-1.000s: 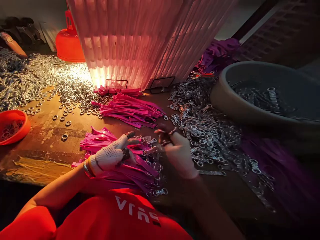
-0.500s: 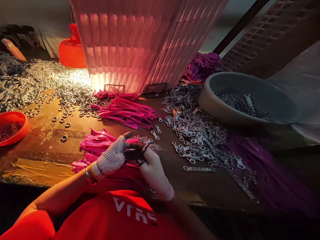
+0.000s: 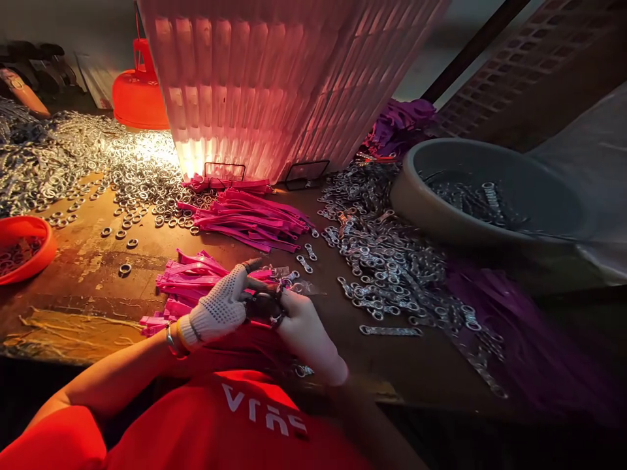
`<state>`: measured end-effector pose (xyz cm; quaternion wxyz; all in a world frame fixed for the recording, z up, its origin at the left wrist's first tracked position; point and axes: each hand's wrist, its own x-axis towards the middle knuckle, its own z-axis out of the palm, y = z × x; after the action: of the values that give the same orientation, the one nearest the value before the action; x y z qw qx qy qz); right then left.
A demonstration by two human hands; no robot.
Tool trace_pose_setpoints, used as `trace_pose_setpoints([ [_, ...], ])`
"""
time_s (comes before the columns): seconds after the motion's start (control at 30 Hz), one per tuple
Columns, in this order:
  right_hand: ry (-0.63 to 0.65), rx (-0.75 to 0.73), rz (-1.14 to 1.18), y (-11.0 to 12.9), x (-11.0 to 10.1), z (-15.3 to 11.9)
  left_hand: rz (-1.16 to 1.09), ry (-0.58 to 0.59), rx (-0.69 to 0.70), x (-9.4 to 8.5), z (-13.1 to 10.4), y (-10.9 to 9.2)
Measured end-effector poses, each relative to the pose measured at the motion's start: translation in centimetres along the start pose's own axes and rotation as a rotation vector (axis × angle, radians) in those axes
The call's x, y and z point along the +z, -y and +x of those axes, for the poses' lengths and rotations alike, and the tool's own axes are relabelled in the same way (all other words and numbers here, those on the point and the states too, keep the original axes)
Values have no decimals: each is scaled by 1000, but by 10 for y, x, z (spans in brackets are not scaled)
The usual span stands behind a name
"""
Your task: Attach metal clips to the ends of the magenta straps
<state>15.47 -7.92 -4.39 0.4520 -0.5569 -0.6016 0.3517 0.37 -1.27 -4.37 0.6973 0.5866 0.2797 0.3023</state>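
My left hand [image 3: 223, 303], in a white dotted glove with dark fingertips, is closed at the front of the table. My right hand [image 3: 311, 333], also in a pale glove with dark fingers, meets it there, closed too. What the pressed-together fingers hold is hidden. Small metal links [image 3: 290, 277] show just beyond the right fingertips; whether they are held I cannot tell. Under the right wrist a metal ringed piece [image 3: 302, 370] shows. Beside and behind the left hand lies a bundle of pink strips [image 3: 191, 277].
Another pink strip pile [image 3: 255, 219] lies farther back, near loose metal rings [image 3: 147, 176] under an orange lamp [image 3: 140, 98]. Metal links [image 3: 386, 267] are heaped at right beside a grey basin [image 3: 406, 189]. An orange bowl [image 3: 49, 251] stands left. A ribbed translucent panel [image 3: 245, 85] rises behind.
My right hand has shifted slightly right and its wrist lower. More of the metal piece under it shows. The fingers of both hands stay together.
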Motion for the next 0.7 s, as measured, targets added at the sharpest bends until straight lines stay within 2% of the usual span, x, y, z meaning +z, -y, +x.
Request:
trace_pose_setpoints([
  [0.1, -155, 8, -6, -5, 3, -5, -134, -148, -149, 5, -5, 3],
  [0.2, -169, 5, -1, -7, 1, -11, -201, -242, -223, 7, -8, 3],
  [0.27, -162, -39, -59, -8, -5, -14, -224, -184, -284, 5, -9, 1],
  [0.33, -139, -119, -165, -9, -12, -14, -250, -70, -329, 4, -9, -4],
  [0.43, -2, -240, -284, -12, -19, -10, -262, 106, -379, 5, -8, -13],
  [0.53, 122, -319, -284, -15, -20, -7, -236, 225, -390, 9, -5, -18],
  [0.6, 90, -333, -291, -17, -19, -8, -184, 210, -372, 9, -4, -17],
  [0.7, -21, -309, -357, -18, -18, -10, -123, 62, -295, 7, -3, -11],
])
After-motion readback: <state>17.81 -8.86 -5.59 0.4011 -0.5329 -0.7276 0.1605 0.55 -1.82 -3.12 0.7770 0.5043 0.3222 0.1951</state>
